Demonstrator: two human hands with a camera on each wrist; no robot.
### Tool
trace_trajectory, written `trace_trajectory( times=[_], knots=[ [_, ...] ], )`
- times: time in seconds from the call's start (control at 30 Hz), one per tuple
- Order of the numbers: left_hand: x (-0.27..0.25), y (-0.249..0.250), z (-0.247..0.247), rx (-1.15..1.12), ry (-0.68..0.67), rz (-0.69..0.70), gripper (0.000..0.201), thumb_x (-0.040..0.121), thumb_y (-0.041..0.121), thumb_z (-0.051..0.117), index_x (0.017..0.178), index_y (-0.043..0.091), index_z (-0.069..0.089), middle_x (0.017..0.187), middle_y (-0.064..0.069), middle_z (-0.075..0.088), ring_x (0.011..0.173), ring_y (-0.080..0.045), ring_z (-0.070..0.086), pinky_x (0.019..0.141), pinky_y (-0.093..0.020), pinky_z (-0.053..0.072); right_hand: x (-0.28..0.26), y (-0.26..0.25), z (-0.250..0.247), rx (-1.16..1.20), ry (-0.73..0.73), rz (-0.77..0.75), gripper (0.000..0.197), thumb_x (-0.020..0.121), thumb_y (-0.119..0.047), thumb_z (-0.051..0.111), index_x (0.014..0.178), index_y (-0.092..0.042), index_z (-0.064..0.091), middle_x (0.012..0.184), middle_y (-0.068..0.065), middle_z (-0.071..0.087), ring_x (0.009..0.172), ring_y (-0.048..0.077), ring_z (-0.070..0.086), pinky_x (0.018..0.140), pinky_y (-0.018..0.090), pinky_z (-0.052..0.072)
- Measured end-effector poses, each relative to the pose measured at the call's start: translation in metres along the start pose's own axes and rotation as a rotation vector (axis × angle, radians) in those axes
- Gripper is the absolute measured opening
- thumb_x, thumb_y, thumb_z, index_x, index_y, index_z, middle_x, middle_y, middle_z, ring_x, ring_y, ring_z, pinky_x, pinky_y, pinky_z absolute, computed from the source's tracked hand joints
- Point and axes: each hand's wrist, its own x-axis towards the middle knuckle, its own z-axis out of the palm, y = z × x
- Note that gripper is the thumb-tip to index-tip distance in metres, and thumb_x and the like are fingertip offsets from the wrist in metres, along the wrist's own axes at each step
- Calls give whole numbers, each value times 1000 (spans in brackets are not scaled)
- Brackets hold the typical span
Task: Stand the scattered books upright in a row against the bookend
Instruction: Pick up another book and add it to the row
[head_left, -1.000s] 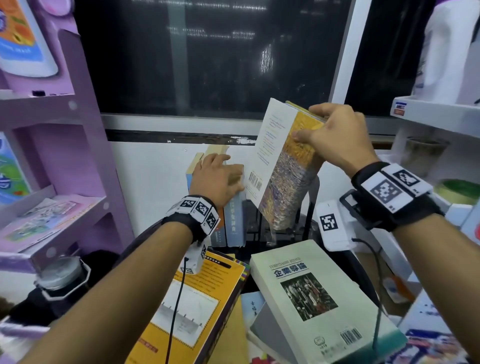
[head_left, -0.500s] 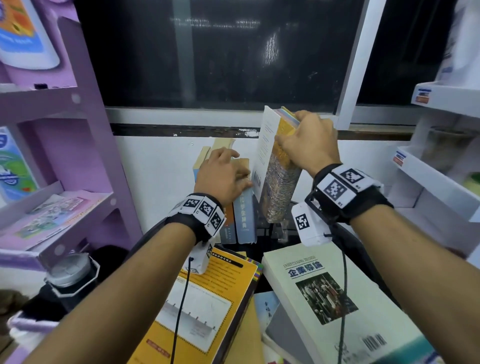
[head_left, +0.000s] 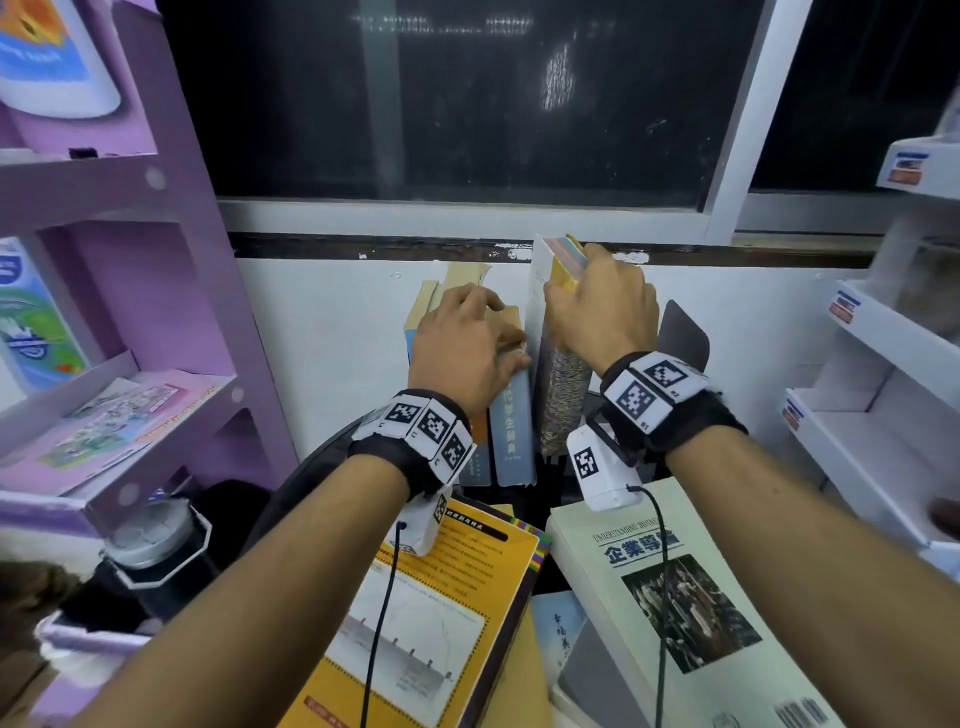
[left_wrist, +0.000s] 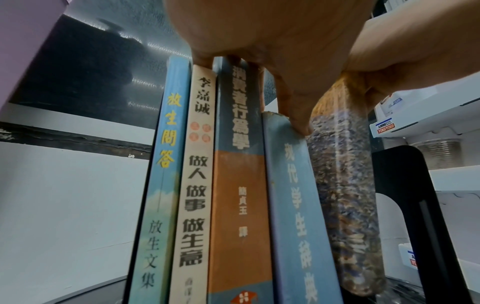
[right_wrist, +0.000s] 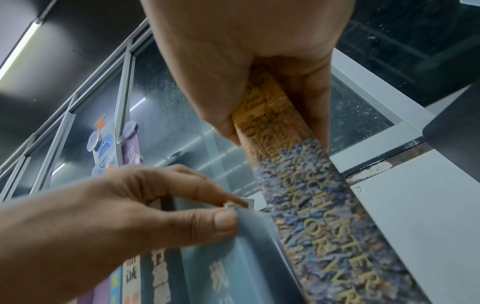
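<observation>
my right grip (head_left: 602, 312) is clamped on top of the mottled book (head_left: 563, 395), left grip (head_left: 462, 343) pinching the blue book (head_left: 511, 431); i should seat the mottled one plumb between it and the bookend (head_left: 683, 332).

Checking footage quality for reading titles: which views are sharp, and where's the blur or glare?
Head view: light streaks glare on the window, white shelf at right smeared. Left wrist view: upright books legible, slightly soft. Right wrist view: mottled book lettering smeared.
</observation>
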Motion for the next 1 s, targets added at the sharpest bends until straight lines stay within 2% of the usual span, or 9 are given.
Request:
trace_trajectory(
  times=[0.13,0.23,0.3,0.47,0.63,0.77,0.9,1.0],
  knots=[
    [-1,1,1,-6,17,9,27,81,52,61,100,36,73,117,6,54,119,-19,42,89,-36,45,-1,1,16,-31,-6,-20,41,92,-37,53,120,-7,53,113,17,64,101,39,60,74,37,43],
    [-1,3,2,-4,32,15,27,81,52,62,100,36,73,115,6,54,118,-19,43,87,-36,45,0,2,24,-46,-7,-27,44,92,-39,53,120,-5,53,114,18,63,106,39,56,82,42,44],
    [-1,3,3,-1,40,20,27,80,52,62,100,37,73,114,6,54,118,-19,43,86,-36,45,0,5,28,-92,-16,-28,45,92,-40,51,120,-5,55,116,17,63,111,38,51,88,45,41],
    [0,4,6,20,61,31,27,80,52,61,100,38,73,112,5,55,116,-19,44,81,-35,43,-1,9,29,-170,-27,-52,47,90,-43,48,119,-7,55,118,14,63,114,36,46,89,46,36],
    [0,4,8,21,75,43,26,81,52,60,97,37,74,111,5,55,117,-20,44,80,-35,42,-9,12,34,-205,-62,-67,55,91,-47,44,124,-4,53,125,17,53,119,35,40,91,49,36],
    [-1,4,7,14,75,45,26,81,50,62,97,34,74,115,4,56,118,-22,44,82,-37,45,-10,13,33,-239,-60,-83,56,91,-47,45,125,-4,53,125,17,52,119,35,39,91,49,36],
    [-4,2,7,-55,112,44,29,76,42,68,100,26,72,132,-1,51,120,-24,46,90,-41,47,-14,14,31,-328,-89,-131,60,89,-51,43,125,-5,52,124,16,51,119,34,39,91,49,35],
    [-7,-1,4,-101,149,0,49,71,45,75,114,25,62,139,-1,45,122,-21,46,96,-36,40,-18,18,30,-298,-122,-131,59,89,-50,44,127,-5,50,124,16,48,118,34,40,90,49,38]
  ],
)
